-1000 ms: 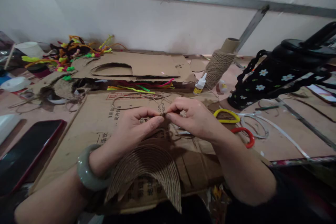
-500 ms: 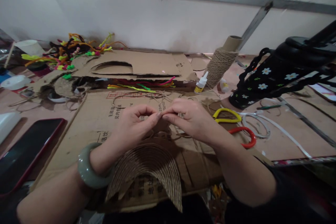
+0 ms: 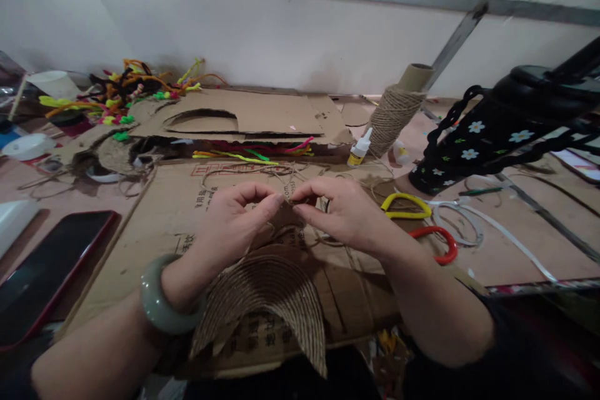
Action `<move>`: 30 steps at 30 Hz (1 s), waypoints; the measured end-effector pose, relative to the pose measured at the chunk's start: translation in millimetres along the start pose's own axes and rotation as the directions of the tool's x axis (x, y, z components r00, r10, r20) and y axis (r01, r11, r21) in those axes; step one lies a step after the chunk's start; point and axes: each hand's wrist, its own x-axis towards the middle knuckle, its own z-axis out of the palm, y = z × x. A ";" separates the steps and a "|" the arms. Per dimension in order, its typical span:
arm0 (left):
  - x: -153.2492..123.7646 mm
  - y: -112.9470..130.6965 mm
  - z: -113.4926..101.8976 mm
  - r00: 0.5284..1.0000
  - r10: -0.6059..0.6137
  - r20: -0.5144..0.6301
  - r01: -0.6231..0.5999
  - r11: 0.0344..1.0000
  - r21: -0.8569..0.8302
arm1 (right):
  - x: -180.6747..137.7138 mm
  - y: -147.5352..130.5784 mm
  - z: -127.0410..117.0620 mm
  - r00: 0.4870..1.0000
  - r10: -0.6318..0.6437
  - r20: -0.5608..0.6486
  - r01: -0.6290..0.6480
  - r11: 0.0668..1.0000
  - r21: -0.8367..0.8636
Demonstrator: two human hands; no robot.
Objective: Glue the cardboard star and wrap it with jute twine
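My left hand (image 3: 246, 212) and my right hand (image 3: 335, 206) face each other above the cardboard sheet (image 3: 169, 219), thumb and forefinger pinched on each. A thin brown twine (image 3: 323, 237) runs between and below the fingertips; the exact spot where they grip it is small and partly hidden. Under my hands lies a curved arch (image 3: 262, 281) of twine rows set side by side, its open side towards me. A bottle of glue (image 3: 359, 148) with a white nozzle stands beyond my right hand, before a tall twine spool (image 3: 394, 112).
Scissors with yellow and red handles (image 3: 434, 244) lie right of my right forearm, near a white strip (image 3: 510, 244). A black flowered bottle (image 3: 473, 137) leans at right. Cut cardboard (image 3: 272, 112) and colourful fuzzy stems (image 3: 140, 84) lie behind; a phone (image 3: 56, 269) rests at left.
My fingertips have drawn slightly apart, leaving a small gap between the two hands. The arch and the things around have stayed put.
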 end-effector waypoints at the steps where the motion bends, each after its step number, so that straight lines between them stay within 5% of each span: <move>1: 0.0 0.5 0.2 1.000 -0.006 0.011 0.006 1.000 -0.015 | 0.1 0.4 -0.1 1.000 0.006 -0.005 -0.006 1.000 0.001; 8: 0.8 0.9 2.4 0.993 -0.005 0.117 0.009 0.999 -0.034 | 0.0 -0.3 0.1 0.998 -0.049 0.050 0.052 0.997 -0.053; 19: 3.9 -1.1 -1.4 1.000 -0.016 0.019 0.016 1.000 0.000 | -2.3 0.8 -4.1 0.997 0.049 0.065 -0.039 0.990 -0.137; 24: 4.0 1.7 -0.9 1.000 -0.012 0.022 0.011 0.999 0.030 | -3.0 1.3 -2.8 0.994 -0.093 -0.062 0.075 0.964 -0.256; 30: 3.7 3.6 0.7 0.998 -0.025 0.064 0.021 0.997 0.076 | -5.6 0.1 -2.1 0.980 -0.183 -0.077 0.150 0.938 -0.312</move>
